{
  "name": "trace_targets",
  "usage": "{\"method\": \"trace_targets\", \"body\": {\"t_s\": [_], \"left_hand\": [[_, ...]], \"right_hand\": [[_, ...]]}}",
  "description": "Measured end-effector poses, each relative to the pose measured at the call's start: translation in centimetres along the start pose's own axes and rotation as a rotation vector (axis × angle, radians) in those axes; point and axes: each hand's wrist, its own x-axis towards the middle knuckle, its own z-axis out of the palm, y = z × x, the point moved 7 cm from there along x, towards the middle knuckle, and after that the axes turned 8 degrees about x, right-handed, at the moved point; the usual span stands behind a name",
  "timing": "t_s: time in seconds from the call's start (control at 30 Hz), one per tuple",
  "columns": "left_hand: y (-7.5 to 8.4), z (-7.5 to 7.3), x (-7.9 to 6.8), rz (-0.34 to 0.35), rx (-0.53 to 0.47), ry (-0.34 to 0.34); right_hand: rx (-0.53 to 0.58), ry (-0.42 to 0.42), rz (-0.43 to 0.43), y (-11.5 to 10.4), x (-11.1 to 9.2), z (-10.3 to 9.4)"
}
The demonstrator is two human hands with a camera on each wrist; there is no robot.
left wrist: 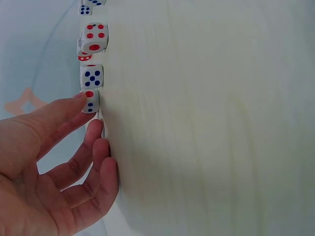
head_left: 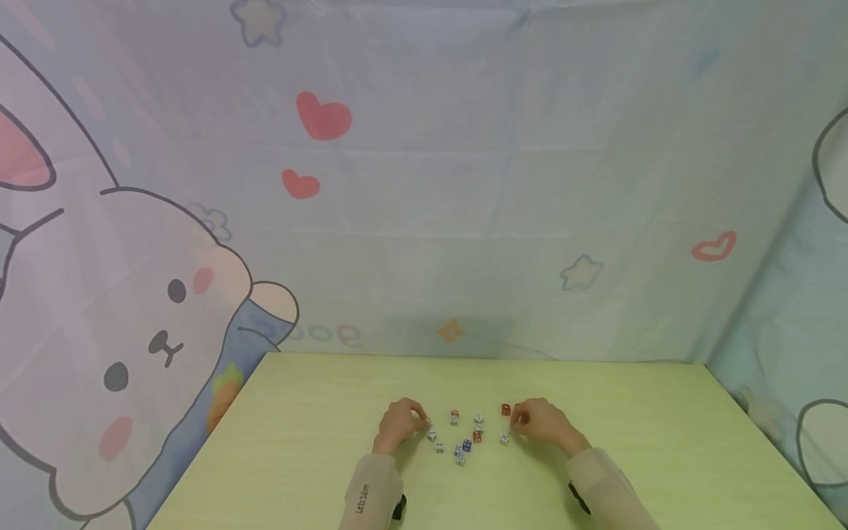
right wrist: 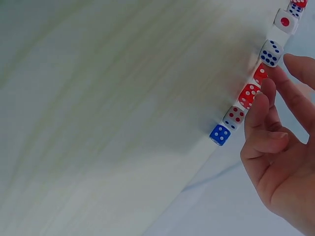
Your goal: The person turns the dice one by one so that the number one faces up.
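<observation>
On the light table, my left hand (head_left: 400, 423) pinches a white die (left wrist: 90, 101) with red and blue dots. Its thumb lies on the near side; the other three fingers bend loosely below. Another white die (left wrist: 92, 76) with blue dots stands beside the pinched one. My right hand (head_left: 542, 422) has thumb and forefinger at a white die (right wrist: 271, 53) with blue dots, apparently pinching it. A red die (head_left: 506, 409) lies just past those fingertips, and a white die (head_left: 504, 439) lies nearer me. Between the hands are a blue die (head_left: 467, 445), a red die (head_left: 478, 436) and several white dice.
The pale yellow-green table (head_left: 298, 442) reaches back to a printed cloth backdrop (head_left: 424, 221) with hearts, stars and a rabbit. More cloth hangs at the right side. The scattered dice sit close together between the hands.
</observation>
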Motion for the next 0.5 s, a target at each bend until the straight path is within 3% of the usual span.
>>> {"method": "trace_targets", "body": {"t_s": [0.27,0.5], "left_hand": [[0.04,-0.1,-0.09,0.01,-0.016,0.004],[-0.23,0.06,0.11,0.0,-0.014,-0.002]], "right_hand": [[0.028,0.023,-0.02,-0.26,0.34,-0.07],[-0.031,0.014,-0.011,-0.85,0.48,0.37]]}}
